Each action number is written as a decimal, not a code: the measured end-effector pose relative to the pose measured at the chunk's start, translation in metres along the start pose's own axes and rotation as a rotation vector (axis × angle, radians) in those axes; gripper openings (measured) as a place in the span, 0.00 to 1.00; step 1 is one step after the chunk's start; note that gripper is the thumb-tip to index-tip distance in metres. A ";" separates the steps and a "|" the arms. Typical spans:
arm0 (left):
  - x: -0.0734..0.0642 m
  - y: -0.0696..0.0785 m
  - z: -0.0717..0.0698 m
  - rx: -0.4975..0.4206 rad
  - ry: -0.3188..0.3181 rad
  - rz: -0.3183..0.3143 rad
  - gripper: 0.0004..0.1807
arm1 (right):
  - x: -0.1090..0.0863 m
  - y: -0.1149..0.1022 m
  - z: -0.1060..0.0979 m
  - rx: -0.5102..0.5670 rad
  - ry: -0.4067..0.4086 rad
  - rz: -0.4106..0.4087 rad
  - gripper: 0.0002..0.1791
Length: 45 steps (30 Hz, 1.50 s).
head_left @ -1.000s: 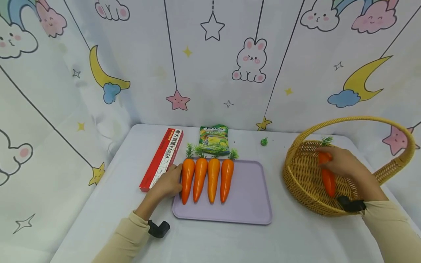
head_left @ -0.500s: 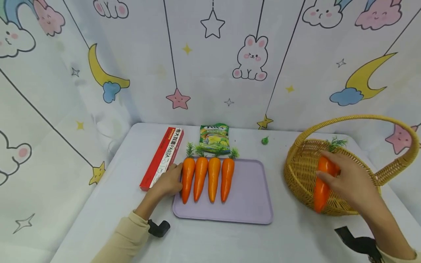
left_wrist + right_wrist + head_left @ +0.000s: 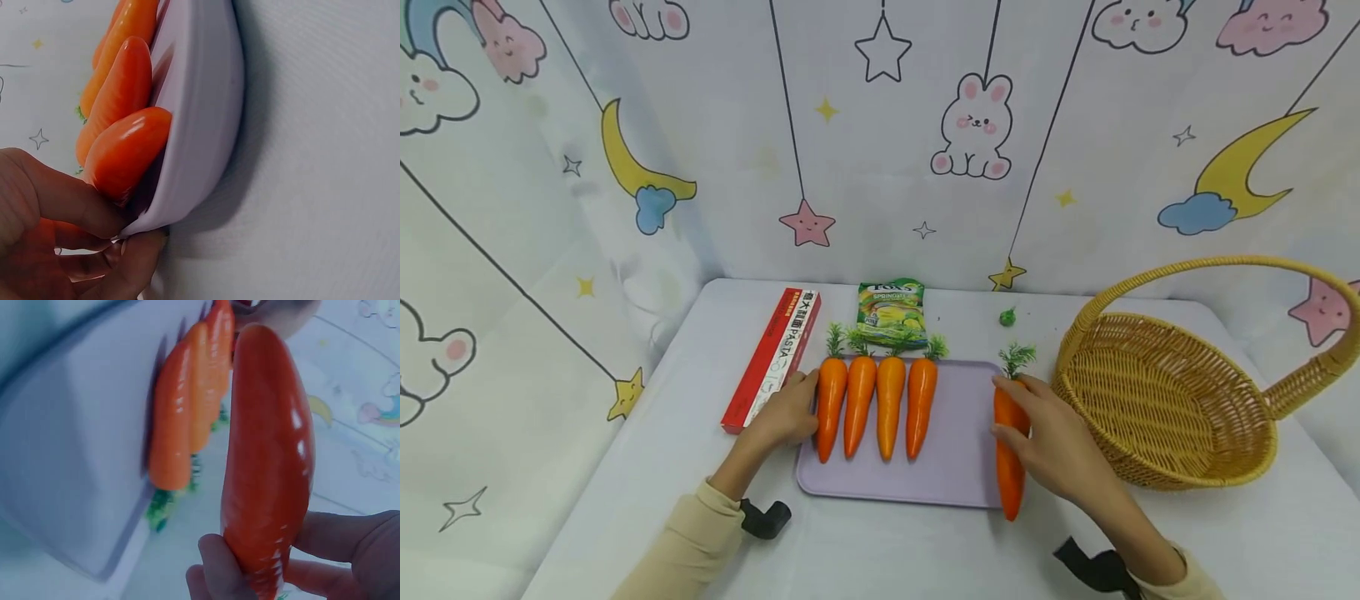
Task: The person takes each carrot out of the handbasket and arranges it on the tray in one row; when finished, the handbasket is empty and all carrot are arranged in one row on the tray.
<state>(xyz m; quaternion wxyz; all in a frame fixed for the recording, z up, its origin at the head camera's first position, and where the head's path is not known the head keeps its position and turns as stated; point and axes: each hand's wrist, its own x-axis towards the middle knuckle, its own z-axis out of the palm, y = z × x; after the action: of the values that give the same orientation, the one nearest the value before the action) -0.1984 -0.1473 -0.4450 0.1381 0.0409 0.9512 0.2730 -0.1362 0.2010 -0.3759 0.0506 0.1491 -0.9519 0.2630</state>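
A lilac tray (image 3: 958,417) lies mid-table, with several orange carrots (image 3: 891,408) side by side on its left half, green tops toward the back. My left hand (image 3: 787,414) pinches the tray's left rim between thumb and fingers, close beside the leftmost carrot (image 3: 128,153). In my right hand (image 3: 1060,437) is another carrot (image 3: 1011,450), gripped near its leafy top, tip toward me; in the head view it overlaps the tray's right rim. The right wrist view shows this carrot (image 3: 267,437) between thumb and fingers, over the tray's bare part.
The wicker basket (image 3: 1150,408) with its tall handle stands right of the tray. A red and white pasta box (image 3: 771,358) lies at the left. Behind the tray are a green candy bag (image 3: 891,310) and a small green piece (image 3: 1007,317).
My right hand has lifted the carrot out of the basket and carried it left to the tray's right side. The left hand has stayed at the tray's rim.
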 end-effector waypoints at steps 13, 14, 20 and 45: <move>0.000 0.000 0.000 0.001 0.003 0.018 0.41 | 0.067 0.012 0.058 -0.004 -0.072 0.069 0.30; 0.000 -0.001 0.000 0.002 0.005 0.017 0.41 | 0.069 0.012 0.061 -0.005 -0.078 0.077 0.30; -0.002 0.001 -0.001 0.002 0.006 0.015 0.41 | 0.078 0.013 0.072 -0.001 -0.105 0.128 0.30; -0.002 0.000 -0.002 0.016 0.006 0.018 0.40 | 0.099 -0.002 0.083 0.026 -0.217 0.163 0.32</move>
<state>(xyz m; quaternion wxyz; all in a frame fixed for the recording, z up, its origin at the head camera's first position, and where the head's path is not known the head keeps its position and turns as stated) -0.1976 -0.1487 -0.4428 0.1326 0.0499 0.9534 0.2665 -0.2307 0.1309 -0.4291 -0.0761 0.0996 -0.9572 0.2611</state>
